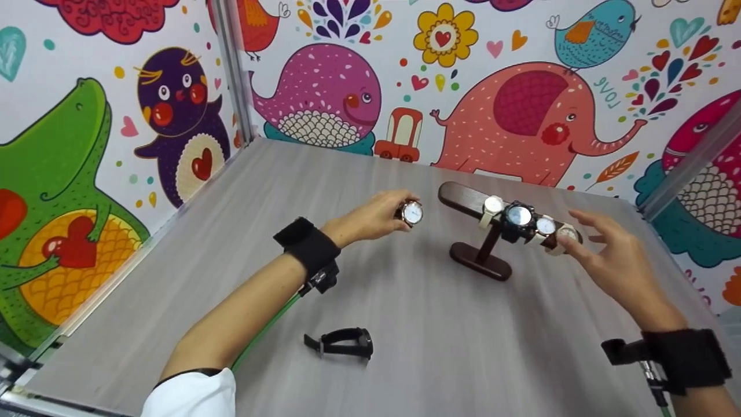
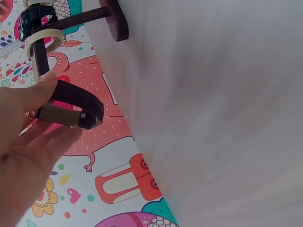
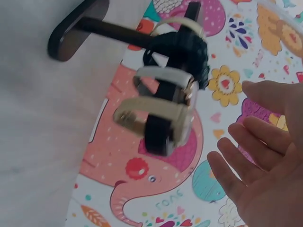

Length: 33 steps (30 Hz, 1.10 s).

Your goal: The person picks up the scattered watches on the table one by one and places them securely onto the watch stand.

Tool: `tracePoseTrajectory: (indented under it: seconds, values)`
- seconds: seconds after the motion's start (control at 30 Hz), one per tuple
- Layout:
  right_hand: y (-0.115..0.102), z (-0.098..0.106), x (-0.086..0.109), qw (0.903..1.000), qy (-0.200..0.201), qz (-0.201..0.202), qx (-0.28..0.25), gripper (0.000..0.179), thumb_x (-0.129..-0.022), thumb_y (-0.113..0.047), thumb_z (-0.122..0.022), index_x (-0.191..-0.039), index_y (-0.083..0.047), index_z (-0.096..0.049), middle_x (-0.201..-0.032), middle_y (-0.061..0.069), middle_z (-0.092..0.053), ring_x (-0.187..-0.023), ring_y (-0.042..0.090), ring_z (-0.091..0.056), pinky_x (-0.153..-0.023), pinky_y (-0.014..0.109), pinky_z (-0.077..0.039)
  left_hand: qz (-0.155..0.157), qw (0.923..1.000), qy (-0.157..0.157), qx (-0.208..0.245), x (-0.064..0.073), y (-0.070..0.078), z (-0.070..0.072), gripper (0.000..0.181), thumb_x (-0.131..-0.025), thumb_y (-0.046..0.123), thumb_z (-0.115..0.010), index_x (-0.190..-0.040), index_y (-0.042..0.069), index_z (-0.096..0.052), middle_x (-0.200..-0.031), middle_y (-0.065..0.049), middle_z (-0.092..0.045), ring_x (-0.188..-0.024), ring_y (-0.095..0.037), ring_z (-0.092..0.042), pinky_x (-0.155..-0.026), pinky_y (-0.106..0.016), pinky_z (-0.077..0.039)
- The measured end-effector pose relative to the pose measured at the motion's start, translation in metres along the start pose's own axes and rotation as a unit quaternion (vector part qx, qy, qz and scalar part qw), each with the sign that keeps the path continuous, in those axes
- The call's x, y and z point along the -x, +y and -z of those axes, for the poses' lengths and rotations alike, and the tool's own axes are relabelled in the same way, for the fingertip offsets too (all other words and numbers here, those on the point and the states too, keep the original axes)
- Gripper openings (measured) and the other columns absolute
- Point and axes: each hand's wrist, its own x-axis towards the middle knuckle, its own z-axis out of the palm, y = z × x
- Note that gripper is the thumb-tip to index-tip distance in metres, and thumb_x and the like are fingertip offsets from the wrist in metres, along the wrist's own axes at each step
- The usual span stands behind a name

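My left hand (image 1: pixel 373 217) grips a wristwatch (image 1: pixel 413 214) with a pale round dial, left of a dark wooden watch stand (image 1: pixel 463 196). In the left wrist view the watch's dark strap (image 2: pixel 78 96) loops between thumb and fingers. Several watches hang along the stand's bar, among them a bulky black watch (image 1: pixel 517 215) and, at the right end, a cream-strapped watch (image 3: pixel 156 109). Beside that end my right hand (image 1: pixel 619 260) is held with fingers spread; in the right wrist view it is apart from the watches and holds nothing.
A black watch (image 1: pixel 347 343) lies on its side on the grey table (image 1: pixel 405 336), toward the front. The stand's foot (image 1: pixel 480 262) rests on the table at right of centre. Cartoon-printed walls (image 1: pixel 347 87) enclose the back and sides.
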Motion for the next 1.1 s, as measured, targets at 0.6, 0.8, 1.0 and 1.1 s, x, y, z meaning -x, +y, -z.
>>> tracePoseTrajectory:
  seconds: [0.6, 0.8, 1.0, 1.1]
  values:
    - [0.033, -0.012, 0.000, 0.9981, -0.060, 0.000, 0.010, 0.068, -0.086, -0.017, -0.080, -0.145, -0.001, -0.050, -0.140, 0.034, -0.051, -0.111, 0.058, -0.059, -0.084, 0.062, -0.055, -0.007, 0.9957, 0.047, 0.079, -0.054, 0.000, -0.010, 0.052, -0.092, 0.004, -0.069, -0.140, 0.000, -0.050, -0.140, -0.018, -0.058, -0.130, -0.029, -0.055, -0.113, -0.041, -0.044]
    - [0.037, -0.010, -0.002, 0.9986, -0.051, 0.012, 0.013, 0.061, -0.085, -0.008, -0.078, -0.140, 0.002, -0.055, -0.134, 0.034, -0.056, -0.109, 0.055, -0.061, -0.086, 0.062, -0.054, -0.001, 0.9929, 0.033, 0.115, -0.068, 0.004, -0.016, 0.053, -0.094, 0.007, -0.068, -0.143, 0.005, -0.049, -0.144, -0.015, -0.055, -0.139, -0.028, -0.050, -0.115, -0.039, -0.042]
    - [0.038, -0.005, -0.005, 0.9985, -0.043, 0.033, 0.005, 0.053, -0.084, 0.001, -0.076, -0.134, 0.003, -0.060, -0.132, 0.033, -0.059, -0.109, 0.057, -0.062, -0.086, 0.060, -0.053, 0.000, 0.9936, 0.018, 0.111, -0.081, 0.007, -0.018, 0.054, -0.094, 0.009, -0.068, -0.144, 0.008, -0.049, -0.147, -0.012, -0.053, -0.141, -0.027, -0.048, -0.115, -0.036, -0.042]
    - [0.039, -0.002, -0.007, 0.9986, -0.044, 0.031, 0.005, 0.052, -0.085, 0.002, -0.074, -0.134, 0.003, -0.060, -0.132, 0.033, -0.058, -0.112, 0.056, -0.061, -0.087, 0.060, -0.053, -0.004, 0.9925, 0.015, 0.121, -0.086, 0.008, -0.017, 0.053, -0.093, 0.007, -0.069, -0.143, 0.007, -0.050, -0.146, -0.013, -0.053, -0.141, -0.028, -0.049, -0.115, -0.035, -0.042]
